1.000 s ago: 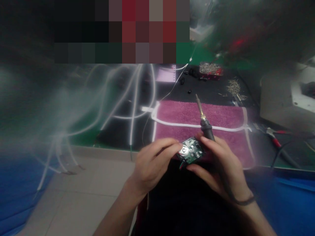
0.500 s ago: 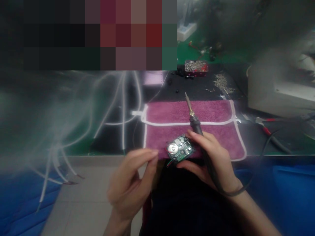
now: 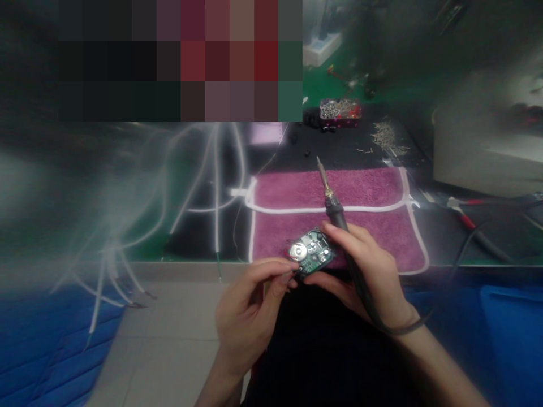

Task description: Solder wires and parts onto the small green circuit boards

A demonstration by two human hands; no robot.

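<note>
My right hand (image 3: 365, 271) grips a soldering iron (image 3: 333, 200) with its tip pointing up and away, and its fingers also hold a small green circuit board (image 3: 311, 253) with a round silver part. My left hand (image 3: 250, 305) is closed in a pinch at the board's lower left edge, where thin wires come off it. Both hands hover at the near edge of a purple towel (image 3: 365, 189) on the bench.
Several white cables (image 3: 214, 186) hang over the bench edge at left. A red tray of small metal parts (image 3: 339, 109) and loose pins (image 3: 386, 138) lie at the back. Red-handled pliers (image 3: 464, 217) and a white machine (image 3: 487, 141) are at right. Blue bins (image 3: 509, 322) stand below.
My left hand, off the board and lower left half a second ago, has come back up and now pinches at the board's edge. The right hand has barely moved.
</note>
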